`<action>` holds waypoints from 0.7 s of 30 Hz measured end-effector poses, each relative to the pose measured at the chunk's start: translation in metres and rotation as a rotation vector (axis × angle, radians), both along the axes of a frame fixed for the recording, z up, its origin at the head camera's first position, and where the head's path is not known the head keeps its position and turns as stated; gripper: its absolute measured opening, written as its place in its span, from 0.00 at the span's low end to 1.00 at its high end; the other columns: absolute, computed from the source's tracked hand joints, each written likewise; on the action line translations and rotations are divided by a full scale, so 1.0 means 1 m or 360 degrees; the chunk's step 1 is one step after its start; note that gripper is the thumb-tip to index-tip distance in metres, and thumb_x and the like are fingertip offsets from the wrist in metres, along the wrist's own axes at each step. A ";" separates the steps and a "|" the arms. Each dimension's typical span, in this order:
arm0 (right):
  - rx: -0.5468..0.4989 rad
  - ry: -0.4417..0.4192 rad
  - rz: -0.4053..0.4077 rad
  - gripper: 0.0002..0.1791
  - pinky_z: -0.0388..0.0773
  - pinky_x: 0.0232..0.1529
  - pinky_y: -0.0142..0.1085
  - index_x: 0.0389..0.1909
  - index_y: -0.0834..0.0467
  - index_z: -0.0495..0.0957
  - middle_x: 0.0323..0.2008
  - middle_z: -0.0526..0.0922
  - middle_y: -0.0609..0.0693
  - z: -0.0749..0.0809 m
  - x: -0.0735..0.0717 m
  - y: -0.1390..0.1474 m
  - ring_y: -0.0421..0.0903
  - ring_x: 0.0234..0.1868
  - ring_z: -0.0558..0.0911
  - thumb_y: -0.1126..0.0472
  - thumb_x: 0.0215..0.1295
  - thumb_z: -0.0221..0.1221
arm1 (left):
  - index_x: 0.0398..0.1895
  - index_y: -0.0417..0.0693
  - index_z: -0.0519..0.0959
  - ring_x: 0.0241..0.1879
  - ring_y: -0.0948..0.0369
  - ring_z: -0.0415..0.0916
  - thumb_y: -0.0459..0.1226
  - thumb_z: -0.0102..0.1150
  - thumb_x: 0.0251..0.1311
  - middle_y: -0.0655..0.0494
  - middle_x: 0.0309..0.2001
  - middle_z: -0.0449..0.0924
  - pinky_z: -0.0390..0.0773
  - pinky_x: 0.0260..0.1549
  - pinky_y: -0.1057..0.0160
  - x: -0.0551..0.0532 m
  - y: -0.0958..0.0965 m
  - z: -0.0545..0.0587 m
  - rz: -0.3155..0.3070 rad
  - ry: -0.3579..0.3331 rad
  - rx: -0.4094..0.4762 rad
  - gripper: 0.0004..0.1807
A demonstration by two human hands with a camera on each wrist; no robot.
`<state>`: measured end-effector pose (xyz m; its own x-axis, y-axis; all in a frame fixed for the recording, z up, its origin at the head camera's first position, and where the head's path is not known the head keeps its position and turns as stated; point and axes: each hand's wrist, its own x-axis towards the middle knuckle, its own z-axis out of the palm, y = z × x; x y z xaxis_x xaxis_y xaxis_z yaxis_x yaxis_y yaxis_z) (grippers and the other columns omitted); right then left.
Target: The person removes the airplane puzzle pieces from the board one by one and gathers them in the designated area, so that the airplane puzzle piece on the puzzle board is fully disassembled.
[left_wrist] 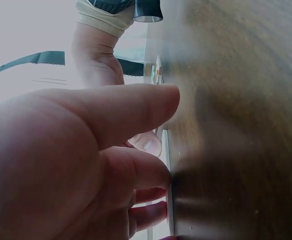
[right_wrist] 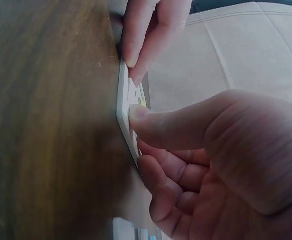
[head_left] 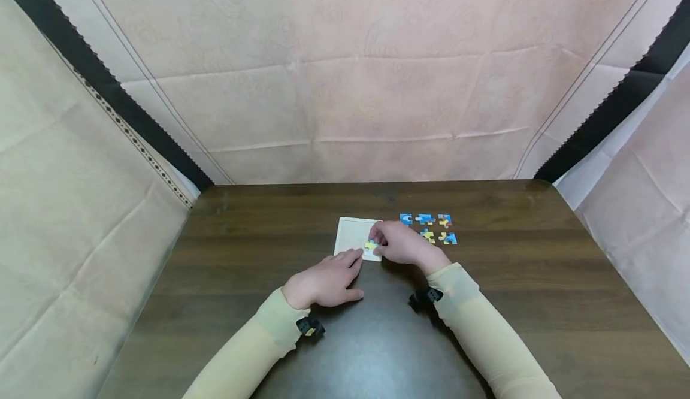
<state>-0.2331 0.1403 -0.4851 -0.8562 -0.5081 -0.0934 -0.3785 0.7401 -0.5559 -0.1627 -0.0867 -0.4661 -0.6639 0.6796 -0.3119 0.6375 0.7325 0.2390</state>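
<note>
A white square puzzle tray (head_left: 350,231) with a raised rim lies on the brown table. On its near right corner is a yellow and blue jigsaw piece (head_left: 371,245). My right hand (head_left: 401,244) is over that corner, its thumb and bent fingers pinching the piece; the piece is largely hidden in the right wrist view, where the thumb (right_wrist: 150,122) lies low over the tray. The fingers of my left hand (head_left: 329,280) lie fairly straight, with their tips touching the tray's near edge. In the left wrist view the tray's thin side (left_wrist: 168,200) shows beside these fingertips.
Several loose jigsaw pieces lie in two rows right of the tray, among them a blue one (head_left: 424,219) and a yellow and blue one (head_left: 448,238). The wooden table (head_left: 259,225) meets pale fabric walls (head_left: 350,105) at its back and sides.
</note>
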 end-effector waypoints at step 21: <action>-0.0137 -0.0060 0.0075 0.14 0.81 0.43 0.41 0.49 0.54 0.80 0.34 0.81 0.45 0.002 -0.001 0.005 0.45 0.36 0.79 0.63 0.67 0.74 | 0.83 0.37 0.61 0.84 0.48 0.48 0.55 0.56 0.79 0.46 0.86 0.50 0.60 0.77 0.45 -0.002 -0.002 -0.005 -0.0006 -0.0018 -0.0003 0.42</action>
